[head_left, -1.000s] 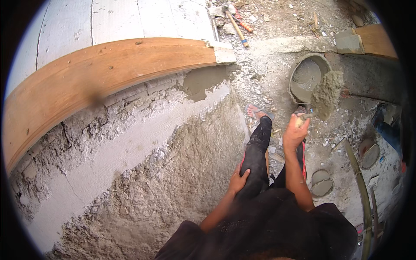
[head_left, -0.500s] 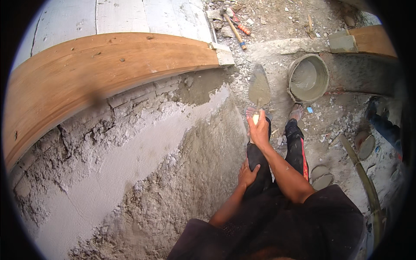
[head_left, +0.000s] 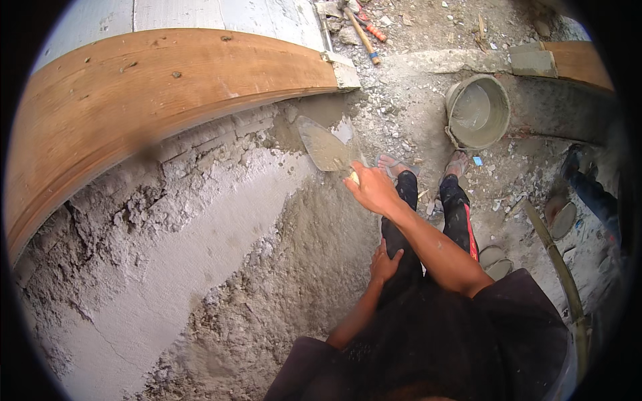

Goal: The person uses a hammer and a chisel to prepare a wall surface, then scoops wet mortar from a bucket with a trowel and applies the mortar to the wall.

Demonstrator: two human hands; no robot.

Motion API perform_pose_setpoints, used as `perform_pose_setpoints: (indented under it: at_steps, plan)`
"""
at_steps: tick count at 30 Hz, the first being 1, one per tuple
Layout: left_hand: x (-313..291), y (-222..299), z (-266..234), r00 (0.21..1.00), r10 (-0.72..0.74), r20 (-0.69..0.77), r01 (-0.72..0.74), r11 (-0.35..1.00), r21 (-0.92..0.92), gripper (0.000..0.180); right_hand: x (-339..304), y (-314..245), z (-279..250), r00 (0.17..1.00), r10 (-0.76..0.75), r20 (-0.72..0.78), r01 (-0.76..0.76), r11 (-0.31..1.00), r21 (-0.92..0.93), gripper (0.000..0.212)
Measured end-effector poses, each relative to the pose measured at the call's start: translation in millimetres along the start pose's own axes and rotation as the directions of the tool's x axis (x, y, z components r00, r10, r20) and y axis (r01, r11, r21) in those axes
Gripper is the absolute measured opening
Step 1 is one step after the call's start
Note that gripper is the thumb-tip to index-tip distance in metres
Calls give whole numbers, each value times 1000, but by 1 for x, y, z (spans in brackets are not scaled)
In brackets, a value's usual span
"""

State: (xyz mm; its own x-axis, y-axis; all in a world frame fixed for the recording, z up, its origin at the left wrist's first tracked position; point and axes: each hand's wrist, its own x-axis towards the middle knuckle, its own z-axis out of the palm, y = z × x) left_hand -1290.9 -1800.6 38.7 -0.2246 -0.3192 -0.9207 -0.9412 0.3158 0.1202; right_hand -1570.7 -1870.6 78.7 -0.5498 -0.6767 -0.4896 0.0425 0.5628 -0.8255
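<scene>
My right hand (head_left: 373,189) is closed round the pale handle of a pointed trowel (head_left: 325,148). The trowel's mortar-smeared blade points up and to the left, over or against the top of the rough wall; contact cannot be made out for certain. Around the blade, a dark damp mortar patch (head_left: 297,123) borders a lighter smooth plaster band (head_left: 221,230) that runs down to the lower left. My left hand (head_left: 386,265) rests on my left leg near the knee, thumb apart from the fingers, holding nothing.
A mortar bucket (head_left: 476,112) stands beyond my feet to the right. An orange-brown wooden beam (head_left: 174,80) runs above the wall. A hammer (head_left: 363,37) lies on the rubble at the top. At right are a bamboo pole (head_left: 558,267) and part of another person's leg (head_left: 592,190).
My right hand has swung left with the trowel, from above my left foot to the wall. The blade now points up-left instead of straight ahead. My left hand stays on the leg.
</scene>
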Motion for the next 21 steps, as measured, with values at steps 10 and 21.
perform_pose_setpoints:
  at_steps: [10,21]
  plan:
    - [14,-5,0,999,39,24,-39,999,13,91,-64,51,51,864,353,359,-491,434,755,37]
    - [17,-14,5,999,38,-22,-37,997,71,94,71,-46,7,807,136,574,-587,88,805,27]
